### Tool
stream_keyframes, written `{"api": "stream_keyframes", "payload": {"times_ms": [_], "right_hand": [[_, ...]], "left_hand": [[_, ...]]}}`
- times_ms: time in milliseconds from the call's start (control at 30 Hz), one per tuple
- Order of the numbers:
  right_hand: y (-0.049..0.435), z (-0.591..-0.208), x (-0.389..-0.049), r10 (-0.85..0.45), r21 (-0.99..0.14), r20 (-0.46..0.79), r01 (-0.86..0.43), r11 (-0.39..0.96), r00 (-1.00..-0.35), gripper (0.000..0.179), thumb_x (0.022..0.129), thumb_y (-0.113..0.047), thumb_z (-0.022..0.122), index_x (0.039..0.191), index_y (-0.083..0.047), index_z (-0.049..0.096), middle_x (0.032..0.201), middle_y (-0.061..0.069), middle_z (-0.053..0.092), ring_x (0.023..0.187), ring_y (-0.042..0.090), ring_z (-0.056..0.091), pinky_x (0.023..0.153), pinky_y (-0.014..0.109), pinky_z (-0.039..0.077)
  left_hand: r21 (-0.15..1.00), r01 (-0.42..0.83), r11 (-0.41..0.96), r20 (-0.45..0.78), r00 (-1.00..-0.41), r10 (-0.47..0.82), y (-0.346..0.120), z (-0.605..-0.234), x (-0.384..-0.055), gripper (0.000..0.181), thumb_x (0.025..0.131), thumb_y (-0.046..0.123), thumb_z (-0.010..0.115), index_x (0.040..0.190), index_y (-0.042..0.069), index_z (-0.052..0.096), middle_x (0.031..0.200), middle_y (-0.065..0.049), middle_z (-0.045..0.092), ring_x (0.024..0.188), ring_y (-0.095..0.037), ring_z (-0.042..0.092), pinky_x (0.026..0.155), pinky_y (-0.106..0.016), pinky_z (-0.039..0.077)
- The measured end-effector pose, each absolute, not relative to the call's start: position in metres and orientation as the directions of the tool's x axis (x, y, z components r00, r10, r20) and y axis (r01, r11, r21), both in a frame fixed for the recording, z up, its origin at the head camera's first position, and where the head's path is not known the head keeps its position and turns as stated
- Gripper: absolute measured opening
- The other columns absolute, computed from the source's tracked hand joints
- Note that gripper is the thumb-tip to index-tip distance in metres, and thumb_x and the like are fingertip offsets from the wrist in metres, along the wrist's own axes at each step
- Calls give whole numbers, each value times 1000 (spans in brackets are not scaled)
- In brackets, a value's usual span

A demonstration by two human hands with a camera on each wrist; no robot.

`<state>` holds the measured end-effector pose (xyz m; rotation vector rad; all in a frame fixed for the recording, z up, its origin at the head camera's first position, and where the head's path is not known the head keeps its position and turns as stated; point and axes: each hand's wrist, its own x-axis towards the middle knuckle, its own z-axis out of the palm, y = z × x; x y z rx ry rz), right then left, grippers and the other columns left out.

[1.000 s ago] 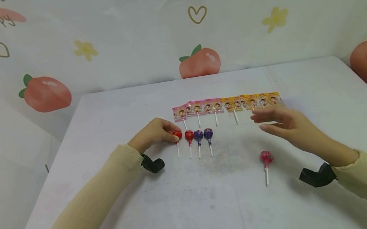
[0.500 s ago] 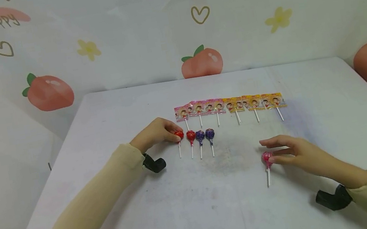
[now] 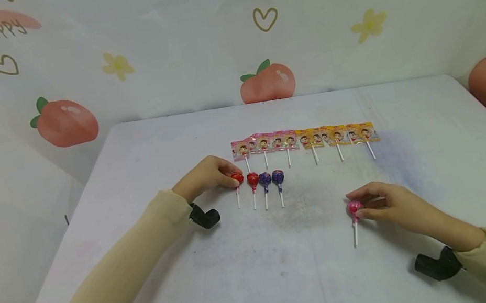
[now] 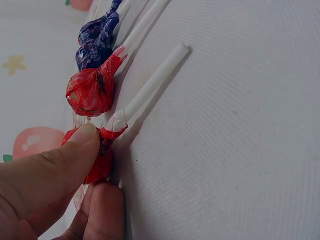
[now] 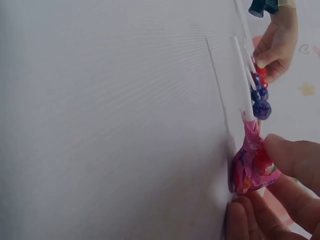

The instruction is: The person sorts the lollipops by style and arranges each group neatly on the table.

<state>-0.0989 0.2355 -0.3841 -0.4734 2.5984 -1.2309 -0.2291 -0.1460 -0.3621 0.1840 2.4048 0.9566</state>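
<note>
My left hand point(image 3: 207, 175) pinches the wrapped head of a red lollipop point(image 4: 102, 167) between thumb and fingers, its white stick pointing toward me on the table. Right beside it lies a second red lollipop point(image 3: 253, 179), followed by two purple lollipops point(image 3: 265, 179) in the same row. Over on the right, my right hand point(image 3: 392, 204) holds a pink lollipop point(image 5: 252, 160) by its head, with the thumb on the near side and fingers curled behind. That lollipop's stick also points toward me, close over the table surface.
Behind the row lie several flat lollipops in printed bags, pink-bagged ones point(image 3: 263, 143) on the left and yellow-bagged ones point(image 3: 337, 135) on the right. All sit on a white table point(image 3: 245, 289) with a peach-patterned backdrop point(image 3: 187, 38) behind its far edge.
My right hand has come down toward me from near the yellow bags to the pink lollipop and closed its fingers on the head. The left hand stays on the red lollipop.
</note>
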Motion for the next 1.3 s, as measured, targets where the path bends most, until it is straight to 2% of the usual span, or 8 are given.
{"api": "stream_keyframes", "payload": {"times_ms": [133, 300, 400, 700, 967, 1300], "right_hand": [[234, -382, -100, -368, -765, -100, -164, 622, -925, 33, 86, -20, 73, 116, -7, 67, 112, 8, 68, 94, -3, 61, 82, 20, 52], [232, -380, -100, -359, -741, -146, -139, 657, -922, 34, 87, -26, 72, 116, -8, 68, 111, 8, 69, 96, 14, 67, 80, 20, 52], [232, -380, -101, -360, -736, -157, -134, 663, -920, 34, 87, -26, 73, 115, -8, 68, 111, 7, 69, 96, 19, 67, 80, 21, 52], [231, -372, -104, -371, -741, -174, -127, 659, -912, 34, 84, -24, 75, 112, -6, 69, 106, 6, 70, 92, 9, 66, 77, 20, 53], [229, -357, -111, -348, -731, -158, -127, 670, -924, 36, 85, -25, 74, 117, -8, 68, 109, 7, 71, 101, 24, 68, 74, 20, 52], [218, -329, -123, -326, -707, -113, -155, 690, -939, 39, 87, -33, 73, 120, -13, 67, 114, 3, 70, 109, 26, 65, 80, 24, 52]], "left_hand": [[667, -65, 742, -432, -846, 314, -145, -362, -229, 29, 83, 14, 76, 112, 11, 72, 94, -4, 64, 90, -19, 49, 81, -30, 40], [665, -67, 743, -434, -845, 312, -145, -363, -230, 30, 83, 14, 76, 112, 11, 72, 94, -4, 65, 89, -18, 49, 81, -29, 40], [665, -71, 744, -438, -843, 312, -145, -363, -231, 30, 83, 14, 76, 113, 11, 72, 94, -4, 64, 90, -19, 49, 81, -30, 40], [667, -78, 741, -443, -841, 310, -145, -363, -231, 30, 83, 14, 76, 112, 11, 72, 93, -4, 64, 89, -18, 48, 79, -29, 41], [666, -83, 741, -445, -841, 306, -145, -362, -230, 29, 83, 14, 76, 112, 11, 72, 93, -4, 64, 89, -18, 49, 79, -28, 41], [673, -75, 736, -441, -840, 317, -146, -361, -229, 29, 83, 13, 76, 112, 10, 72, 94, -3, 65, 91, -18, 48, 82, -30, 39]]}}
